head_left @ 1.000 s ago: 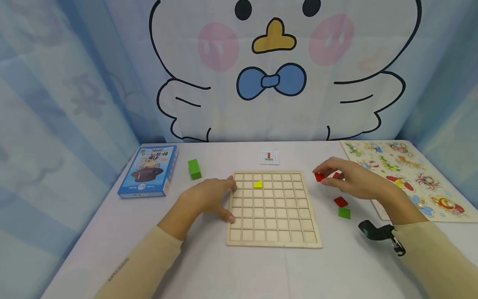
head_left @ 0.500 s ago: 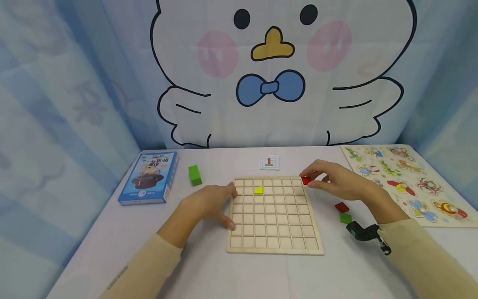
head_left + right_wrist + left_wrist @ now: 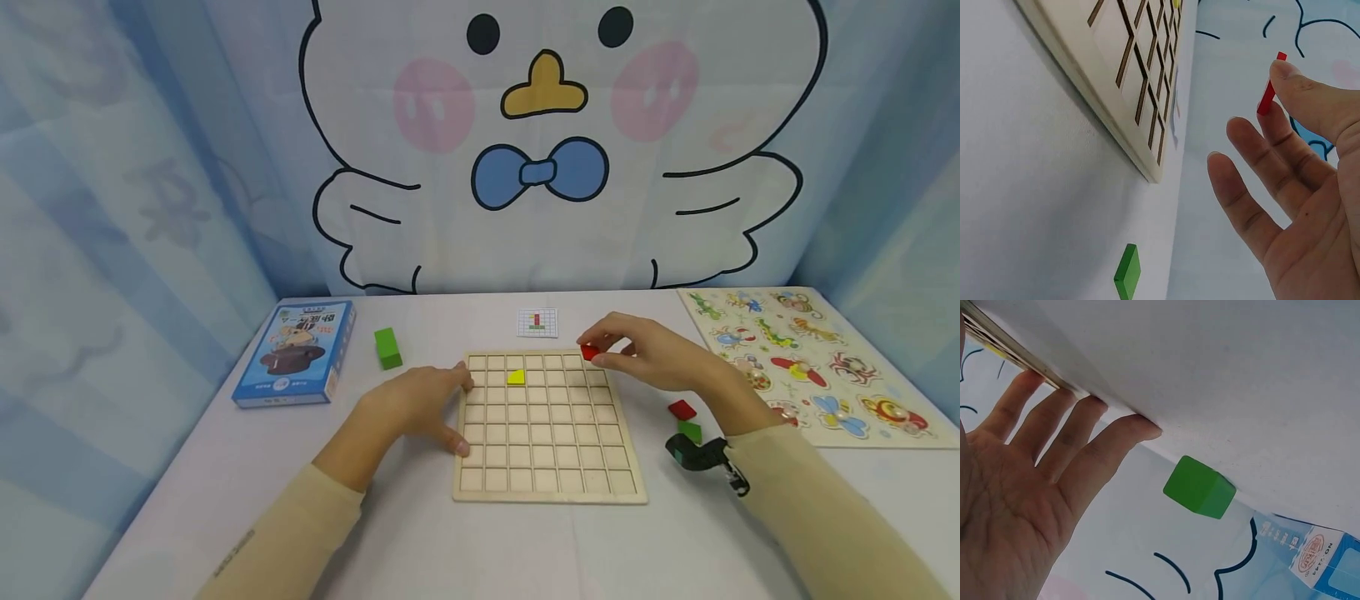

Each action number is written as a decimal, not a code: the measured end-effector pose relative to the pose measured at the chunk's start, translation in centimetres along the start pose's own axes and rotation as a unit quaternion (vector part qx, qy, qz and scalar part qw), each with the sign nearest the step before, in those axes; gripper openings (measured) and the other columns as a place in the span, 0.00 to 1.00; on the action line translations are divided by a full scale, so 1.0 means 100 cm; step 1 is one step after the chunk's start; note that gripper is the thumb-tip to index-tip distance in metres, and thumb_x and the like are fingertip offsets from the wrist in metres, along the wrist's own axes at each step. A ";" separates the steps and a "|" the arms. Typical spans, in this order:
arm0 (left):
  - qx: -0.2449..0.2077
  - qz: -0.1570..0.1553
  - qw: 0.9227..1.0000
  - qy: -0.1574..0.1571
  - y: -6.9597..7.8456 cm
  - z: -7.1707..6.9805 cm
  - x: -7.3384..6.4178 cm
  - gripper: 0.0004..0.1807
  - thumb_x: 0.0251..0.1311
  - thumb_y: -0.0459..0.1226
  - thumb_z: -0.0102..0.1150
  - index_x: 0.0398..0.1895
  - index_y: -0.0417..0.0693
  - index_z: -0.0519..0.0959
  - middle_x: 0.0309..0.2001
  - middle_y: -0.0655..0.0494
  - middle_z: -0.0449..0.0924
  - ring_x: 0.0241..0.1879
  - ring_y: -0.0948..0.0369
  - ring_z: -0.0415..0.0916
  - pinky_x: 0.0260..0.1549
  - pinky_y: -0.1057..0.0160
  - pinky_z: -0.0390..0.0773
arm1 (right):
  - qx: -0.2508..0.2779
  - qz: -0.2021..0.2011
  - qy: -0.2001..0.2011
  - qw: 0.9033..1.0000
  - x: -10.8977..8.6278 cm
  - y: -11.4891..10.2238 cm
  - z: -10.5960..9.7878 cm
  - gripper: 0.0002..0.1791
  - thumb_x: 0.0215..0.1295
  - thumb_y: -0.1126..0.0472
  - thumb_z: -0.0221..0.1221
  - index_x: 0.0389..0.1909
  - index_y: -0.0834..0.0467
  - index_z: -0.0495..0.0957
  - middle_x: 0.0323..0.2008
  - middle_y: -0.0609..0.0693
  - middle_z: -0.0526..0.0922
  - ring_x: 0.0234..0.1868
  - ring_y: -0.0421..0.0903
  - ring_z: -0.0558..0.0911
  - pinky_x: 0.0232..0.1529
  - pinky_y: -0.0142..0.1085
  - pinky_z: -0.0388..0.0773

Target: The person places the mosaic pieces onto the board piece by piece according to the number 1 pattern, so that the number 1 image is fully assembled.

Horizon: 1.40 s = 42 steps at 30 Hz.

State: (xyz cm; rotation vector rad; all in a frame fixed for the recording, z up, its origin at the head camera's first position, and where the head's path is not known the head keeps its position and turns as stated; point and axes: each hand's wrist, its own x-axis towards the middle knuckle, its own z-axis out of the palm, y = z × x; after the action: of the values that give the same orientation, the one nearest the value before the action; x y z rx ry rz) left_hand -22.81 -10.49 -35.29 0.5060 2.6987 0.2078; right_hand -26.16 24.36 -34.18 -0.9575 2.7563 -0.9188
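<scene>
A wooden grid board point(image 3: 550, 492) lies flat on the table, with one yellow tile point(image 3: 516, 377) in its upper left part. My left hand point(image 3: 405, 408) touches the board's left edge, its fingers fairly straight in the left wrist view. Above the board's far right corner, my right hand point(image 3: 652, 354) pinches a thin red tile point(image 3: 1268, 94) between thumb and index finger. The other fingers of that hand hold nothing. A second red tile point(image 3: 682, 409) and a green tile point(image 3: 690, 432) lie on the table right of the board.
Behind the board lies a small pattern card point(image 3: 537, 322). A green block point(image 3: 387, 348) and a blue box point(image 3: 294, 354) stand at the back left. An animal picture board point(image 3: 817, 358) covers the back right. A black device point(image 3: 696, 454) sits at my right wrist.
My right hand has moved left with the red tile, from beside the board to over its far right corner. The left hand stays at the board's left edge.
</scene>
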 end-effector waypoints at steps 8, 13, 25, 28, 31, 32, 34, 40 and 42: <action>0.000 -0.003 1.000 -0.003 0.002 -0.003 0.001 0.52 0.38 0.61 0.81 0.71 0.62 0.70 0.78 0.54 0.62 0.74 0.50 0.66 0.70 0.46 0.69 | 0.000 0.012 -0.008 1.000 0.016 -0.007 0.007 0.19 0.71 0.60 0.65 0.61 0.55 0.79 0.52 0.44 0.82 0.54 0.47 0.80 0.55 0.48 0.80; -0.002 0.005 1.000 -0.007 0.004 -0.006 0.005 0.52 0.40 0.61 0.81 0.72 0.62 0.69 0.79 0.55 0.61 0.75 0.51 0.64 0.71 0.46 0.67 | 0.007 0.020 -0.014 1.000 0.020 -0.011 0.008 0.20 0.71 0.60 0.65 0.62 0.55 0.79 0.53 0.45 0.82 0.55 0.48 0.79 0.57 0.50 0.80; 0.001 -0.007 1.000 -0.008 -0.003 -0.002 0.000 0.53 0.38 0.62 0.81 0.72 0.62 0.70 0.77 0.52 0.65 0.72 0.50 0.67 0.69 0.45 0.70 | 0.035 -0.011 -0.048 0.998 0.043 -0.016 0.025 0.19 0.71 0.59 0.65 0.60 0.56 0.80 0.52 0.45 0.83 0.54 0.47 0.80 0.54 0.45 0.80; -0.004 0.000 1.000 -0.005 -0.004 -0.001 0.000 0.53 0.38 0.62 0.81 0.71 0.62 0.70 0.77 0.53 0.64 0.73 0.50 0.67 0.69 0.45 0.69 | 0.037 -0.007 -0.059 0.998 0.044 -0.016 0.028 0.18 0.71 0.60 0.65 0.60 0.56 0.80 0.52 0.46 0.84 0.52 0.47 0.80 0.53 0.44 0.80; -0.006 0.000 1.000 -0.006 -0.004 0.000 0.001 0.53 0.37 0.62 0.81 0.71 0.62 0.70 0.77 0.53 0.64 0.73 0.50 0.67 0.70 0.45 0.69 | 0.037 -0.010 -0.068 0.997 0.045 -0.016 0.031 0.17 0.71 0.60 0.65 0.59 0.56 0.80 0.52 0.46 0.83 0.51 0.47 0.80 0.52 0.44 0.80; -0.005 -0.002 1.000 -0.006 -0.004 0.000 0.001 0.53 0.37 0.62 0.81 0.71 0.62 0.70 0.77 0.53 0.64 0.73 0.50 0.67 0.70 0.45 0.69 | 0.038 -0.013 -0.070 0.997 0.046 -0.016 0.032 0.17 0.71 0.60 0.65 0.59 0.56 0.80 0.51 0.46 0.83 0.51 0.47 0.80 0.52 0.44 0.80; -0.004 -0.004 1.000 -0.007 -0.004 0.000 0.001 0.53 0.37 0.62 0.81 0.71 0.63 0.70 0.77 0.53 0.64 0.73 0.50 0.67 0.69 0.45 0.69 | 0.038 -0.017 -0.071 0.997 0.048 -0.016 0.034 0.17 0.71 0.60 0.65 0.58 0.55 0.81 0.50 0.46 0.83 0.51 0.46 0.80 0.51 0.44 0.80; -0.003 -0.004 1.000 -0.011 -0.002 -0.001 0.001 0.53 0.37 0.62 0.81 0.71 0.63 0.70 0.77 0.54 0.64 0.73 0.51 0.67 0.69 0.45 0.70 | 0.037 -0.010 -0.072 0.997 0.053 -0.016 0.040 0.16 0.69 0.60 0.67 0.57 0.54 0.82 0.46 0.46 0.83 0.49 0.46 0.79 0.49 0.42 0.80; -0.002 -0.004 1.000 -0.012 -0.001 -0.001 0.002 0.53 0.38 0.62 0.81 0.71 0.62 0.70 0.77 0.53 0.65 0.72 0.51 0.67 0.69 0.45 0.70 | 0.037 -0.007 -0.073 0.997 0.054 -0.015 0.042 0.16 0.69 0.60 0.67 0.56 0.54 0.82 0.45 0.46 0.83 0.48 0.46 0.78 0.49 0.42 0.80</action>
State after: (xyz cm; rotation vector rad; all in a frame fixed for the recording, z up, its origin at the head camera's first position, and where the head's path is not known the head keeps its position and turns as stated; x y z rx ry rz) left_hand -23.05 -10.54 -35.23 0.4933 2.6748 0.2046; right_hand -28.60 18.04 -36.12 -0.9917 2.5792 -0.9077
